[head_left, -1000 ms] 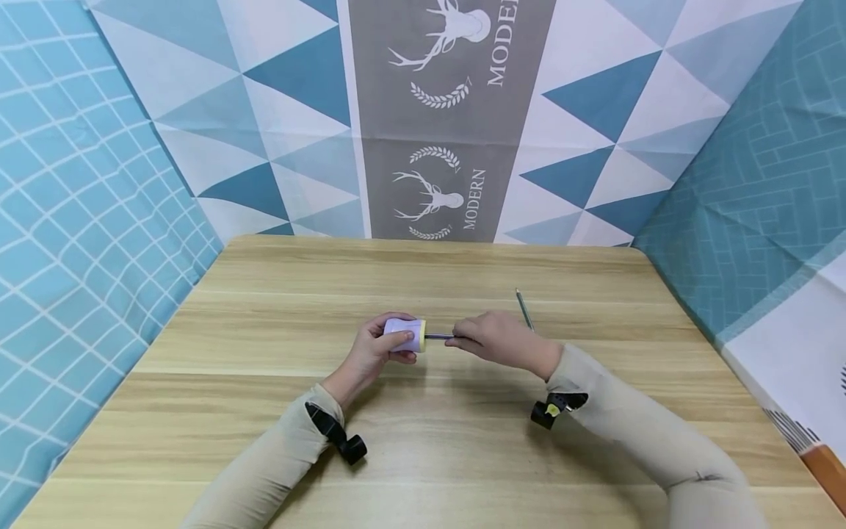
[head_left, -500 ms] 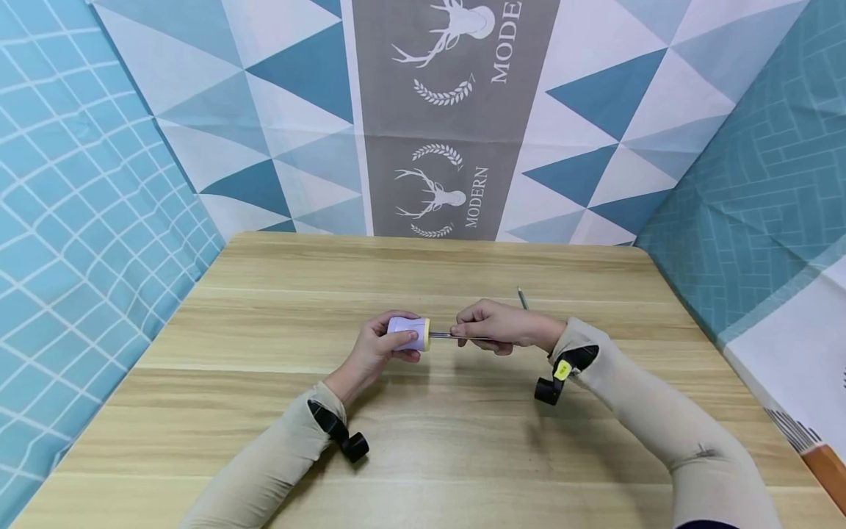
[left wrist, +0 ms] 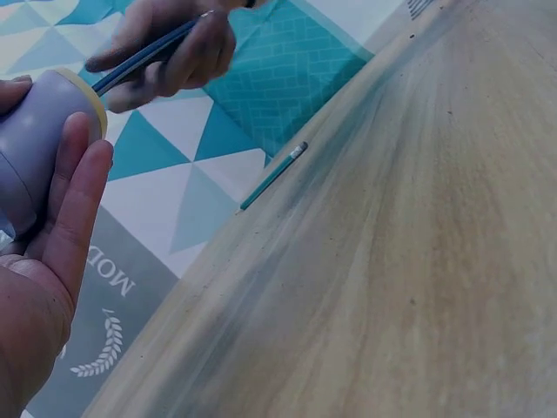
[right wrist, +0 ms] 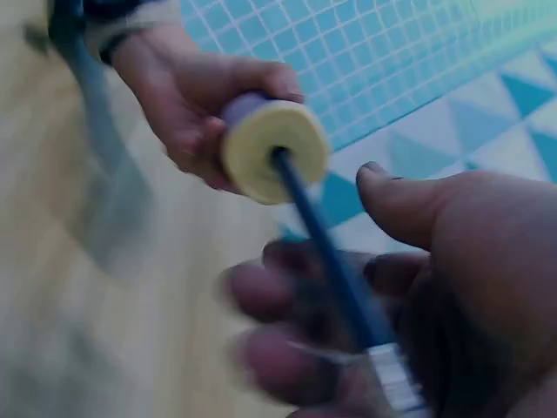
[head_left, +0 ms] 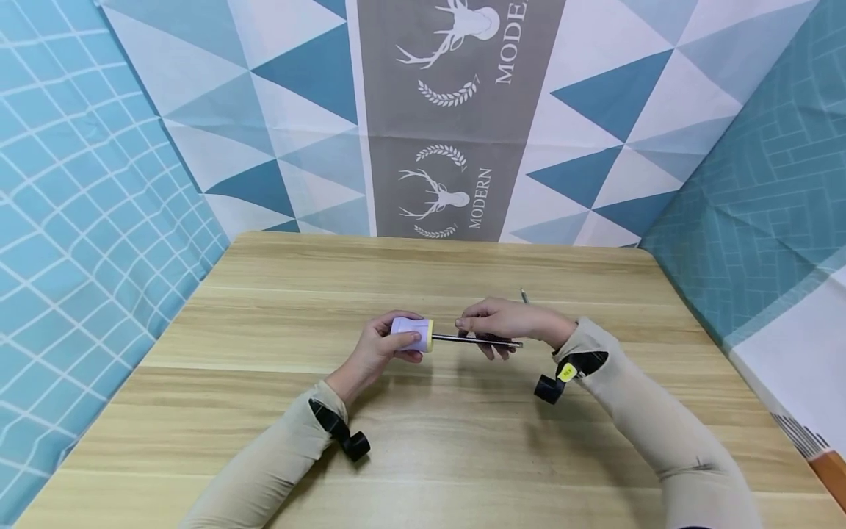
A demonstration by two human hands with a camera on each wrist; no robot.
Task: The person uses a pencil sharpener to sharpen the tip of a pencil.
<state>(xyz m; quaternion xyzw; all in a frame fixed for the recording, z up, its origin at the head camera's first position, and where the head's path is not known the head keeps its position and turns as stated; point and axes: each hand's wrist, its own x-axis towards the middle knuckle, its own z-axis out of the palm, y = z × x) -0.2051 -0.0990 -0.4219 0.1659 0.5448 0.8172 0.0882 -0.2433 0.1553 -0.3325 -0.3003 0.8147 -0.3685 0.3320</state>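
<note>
Right wrist: blurred fingers (right wrist: 263, 293) behind pencil (right wrist: 325, 247).

A lilac cylinder (head_left: 408, 334) with a yellow end is gripped by the left hand (head_left: 377, 351) over the wooden table (head_left: 463, 448). From that yellow end a dark pencil (head_left: 448, 338) runs rightward — right of the cylinder, the right hand (head_left: 505, 322) holds its fingers loosely about it. A second pencil (head_left: 524, 296), partly hidden, lies right of the cylinder and farther off. Behind the cylinder — beyond the table — hangs a grey panel (head_left: 390, 132) with white deer heads, flanked by blue-and-white triangles.
</note>
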